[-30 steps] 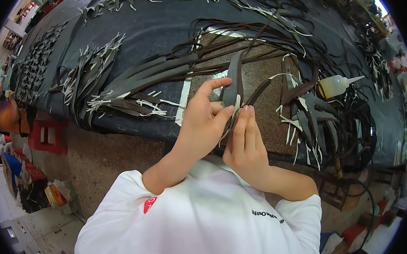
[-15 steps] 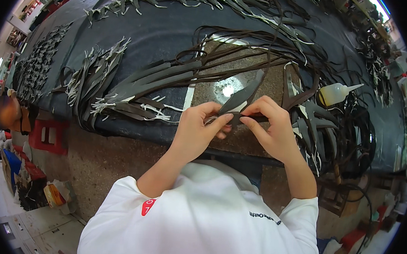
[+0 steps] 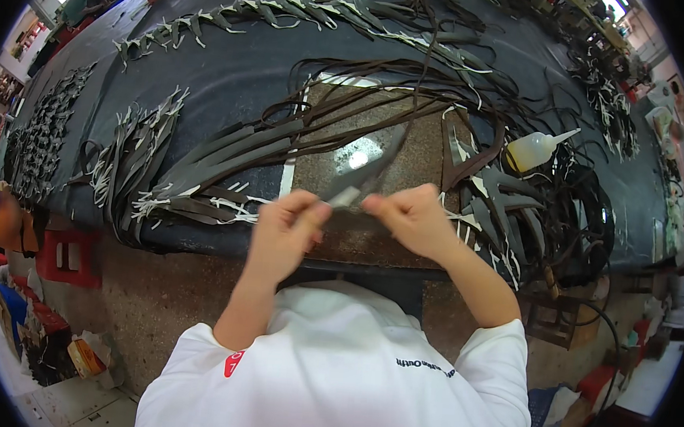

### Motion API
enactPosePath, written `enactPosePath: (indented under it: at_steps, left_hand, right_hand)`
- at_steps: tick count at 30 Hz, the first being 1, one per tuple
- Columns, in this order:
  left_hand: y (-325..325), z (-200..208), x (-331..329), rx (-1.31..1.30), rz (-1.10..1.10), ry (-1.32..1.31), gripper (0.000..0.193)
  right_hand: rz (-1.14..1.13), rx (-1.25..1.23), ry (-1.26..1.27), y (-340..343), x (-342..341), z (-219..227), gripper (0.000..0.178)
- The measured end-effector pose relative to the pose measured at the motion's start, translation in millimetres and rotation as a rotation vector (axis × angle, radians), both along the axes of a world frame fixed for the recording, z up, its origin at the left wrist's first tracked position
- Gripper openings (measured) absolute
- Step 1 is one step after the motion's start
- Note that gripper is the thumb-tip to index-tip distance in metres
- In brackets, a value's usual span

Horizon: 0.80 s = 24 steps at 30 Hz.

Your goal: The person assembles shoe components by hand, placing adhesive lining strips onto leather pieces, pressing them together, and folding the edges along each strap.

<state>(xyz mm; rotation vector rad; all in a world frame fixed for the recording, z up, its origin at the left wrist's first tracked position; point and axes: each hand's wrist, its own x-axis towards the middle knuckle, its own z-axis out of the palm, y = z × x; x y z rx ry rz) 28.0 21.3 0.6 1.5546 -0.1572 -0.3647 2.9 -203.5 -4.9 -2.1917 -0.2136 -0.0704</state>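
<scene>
A dark-covered worktable [image 3: 225, 70] spreads out ahead of the fingers, with a speckled slab [image 3: 421, 156] directly beneath them. The thumb and forefinger of the left hand [image 3: 281, 229] are pinched together on the near end of a gray strip [image 3: 369, 170], which slants up and away from them over the slab. The right hand [image 3: 417, 221] is curled in, its thumb pointing at a pale patch [image 3: 345, 198] near that end; blur hides whether it grips anything, so I cannot tell.

For a clean result, I would keep the left pinch firm and close to the patch, so the strip cannot twist, and let the right thumb work in short, even strokes. Pulling hard between the hands would probably stretch or skew thin material, and the free end is best left lying loose.

Just left of the fingers lies a fan of loose strips [image 3: 235, 154], with a white-tipped bundle [image 3: 137, 140] beyond it. To their right, near the slab's edge, is a tangled pile [image 3: 510, 193], a squeeze bottle [image 3: 530, 151] resting above it. Farthest ahead runs a row of tied pieces [image 3: 285, 9].
</scene>
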Motion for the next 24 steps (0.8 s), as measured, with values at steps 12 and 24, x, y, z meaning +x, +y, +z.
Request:
enactPosePath:
  at_steps: [12, 24]
  left_hand:
    - [149.9, -10.6, 40.9, 1.151, 0.776, -0.518, 0.024]
    - [-4.5, -14.1, 7.1, 0.334, -0.031, -0.692, 0.022]
  right_hand:
    - [-0.895, -0.554, -0.240, -53.5, 6.4, -21.2, 0.017]
    - [0.286, -0.434, -0.594, 40.5, -38.5, -23.7, 0.029]
